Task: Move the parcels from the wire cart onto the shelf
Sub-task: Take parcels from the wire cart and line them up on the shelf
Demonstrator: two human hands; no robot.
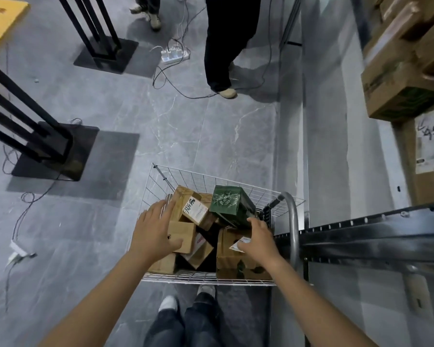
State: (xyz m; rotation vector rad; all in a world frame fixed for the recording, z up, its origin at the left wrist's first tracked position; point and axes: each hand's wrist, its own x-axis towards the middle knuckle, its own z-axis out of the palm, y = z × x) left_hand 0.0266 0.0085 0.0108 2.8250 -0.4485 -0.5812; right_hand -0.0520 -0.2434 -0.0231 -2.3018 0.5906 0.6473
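Left hand (153, 230) and right hand (259, 240), fingers apart and gripping nothing, hover over the wire cart (211, 278); the tilted green parcel (225, 202) lies just beyond the right fingertips, nearer that hand.

Wire cart (236, 179) open-topped, handle (294, 221) rightward

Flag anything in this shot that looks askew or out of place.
The parcels in the cart lie jumbled, not stacked: the green box leans tilted on the others, and the labelled box sits at an angle. On the floor beyond, loose cables trail from a power strip.
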